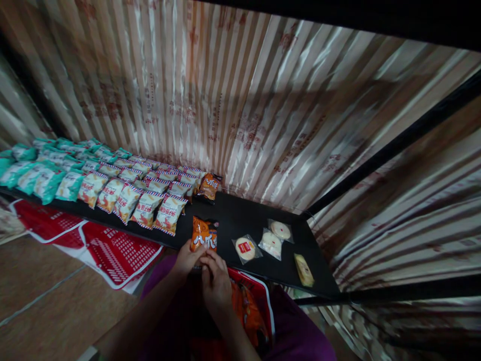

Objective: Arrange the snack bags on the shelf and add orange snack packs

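An orange snack packet (pixel 203 234) stands at the front edge of a black shelf (pixel 240 213). My left hand (pixel 185 260) grips its lower left corner with curled fingers. My right hand (pixel 215 281) pinches its bottom edge from below. Under my hands lies a red bag or box (pixel 251 307) holding more orange packets. A second orange packet (pixel 209 186) lies at the back of the shelf.
Rows of white-and-red snack packets (pixel 146 198) and teal packets (pixel 45 173) fill the shelf's left part. Three clear-wrapped round cakes (pixel 270 241) and a yellow bar (pixel 303 269) lie at the right. A striped curtain hangs behind. Red printed sheets (pixel 108 250) lie on the floor.
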The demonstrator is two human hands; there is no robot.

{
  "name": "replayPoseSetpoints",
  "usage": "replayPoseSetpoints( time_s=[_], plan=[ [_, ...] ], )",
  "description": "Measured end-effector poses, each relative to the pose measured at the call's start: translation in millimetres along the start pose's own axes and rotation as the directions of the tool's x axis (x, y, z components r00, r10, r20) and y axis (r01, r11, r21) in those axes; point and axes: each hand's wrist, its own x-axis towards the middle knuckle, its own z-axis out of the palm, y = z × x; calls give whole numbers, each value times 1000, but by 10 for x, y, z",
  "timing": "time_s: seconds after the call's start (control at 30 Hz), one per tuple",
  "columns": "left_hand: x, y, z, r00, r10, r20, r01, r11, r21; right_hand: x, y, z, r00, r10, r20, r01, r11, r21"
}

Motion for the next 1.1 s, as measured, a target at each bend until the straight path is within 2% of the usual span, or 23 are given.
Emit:
replayPoseSetpoints(
  time_s=[0.17, 0.23, 0.3, 0.37, 0.43, 0.5, 0.57, 0.67, 0.73, 0.93, 1.03, 1.1],
  plan=[
    [78, 105, -29, 998, -11, 67, 12, 1000, -15, 195, 149, -8, 988, 132, -78, -124, 988, 95],
    [109, 148, -40, 995, -15, 101, 16, 1000, -17, 288, 231, 2, 965, 230, -124, -215, 969, 123],
    [142, 185, -48, 991, -19, 135, 21, 1000, -14, 381, 303, 24, 939, 332, -93, -305, 925, 226],
    [176, 221, -49, 986, -19, 168, 21, 1000, -9, 463, 348, 54, 913, 406, 32, -383, 828, 410],
    [211, 258, -40, 980, -18, 196, 18, 1000, -1, 527, 364, 80, 883, 433, 182, -451, 672, 587],
    [248, 296, -20, 977, -8, 215, 2, 1000, 28, 578, 363, 92, 857, 438, 270, -490, 536, 687],
    [294, 332, 11, 975, 9, 221, -26, 997, 74, 631, 364, 86, 844, 429, 322, -514, 475, 714],
    [391, 369, 75, 977, 40, 211, -68, 989, 129, 744, 382, 65, 835, 434, 340, -532, 475, 701],
    [479, 381, 121, 980, 66, 188, -96, 984, 152, 842, 399, 62, 831, 462, 310, -528, 481, 700],
    [760, 377, 239, 984, 178, 17, -175, 938, 299, 1136, 471, 156, 820, 529, 219, -504, 487, 713],
    [837, 367, 318, 941, 332, -69, -265, 849, 458, 1276, 515, 219, 827, 537, 169, -475, 506, 720],
    [876, 362, 390, 873, 476, -106, -326, 732, 598, 1384, 537, 248, 833, 535, 140, -458, 526, 717]
  ],
)
